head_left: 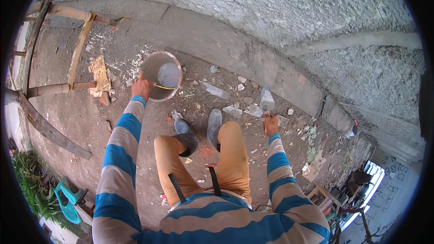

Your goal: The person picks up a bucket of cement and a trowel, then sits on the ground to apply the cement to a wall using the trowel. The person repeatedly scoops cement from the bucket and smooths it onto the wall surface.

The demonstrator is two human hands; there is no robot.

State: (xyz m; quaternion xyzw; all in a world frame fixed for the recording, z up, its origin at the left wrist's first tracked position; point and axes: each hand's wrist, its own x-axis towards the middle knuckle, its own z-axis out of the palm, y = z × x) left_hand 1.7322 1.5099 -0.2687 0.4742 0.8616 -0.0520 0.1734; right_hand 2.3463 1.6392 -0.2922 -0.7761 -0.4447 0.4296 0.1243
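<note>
My left hand (140,86) is closed on the rim and yellow handle of a round bucket (155,59), at the left of centre on the dirt. The bucket holds some grey wet material (168,75) at its bottom. My right hand (271,124), right of centre, is closed on the handle of a trowel (267,100), whose grey-smeared blade points toward the base of the wall. My two boots (214,126) are on the ground between my hands.
A rough grey wall (316,9) with a concrete footing (289,92) runs across the top and right. Wooden poles (58,90) and a broken board (99,72) lie left. Rubble (218,90) litters the dirt. A teal plastic chair (68,201) is lower left, assorted clutter (325,196) lower right.
</note>
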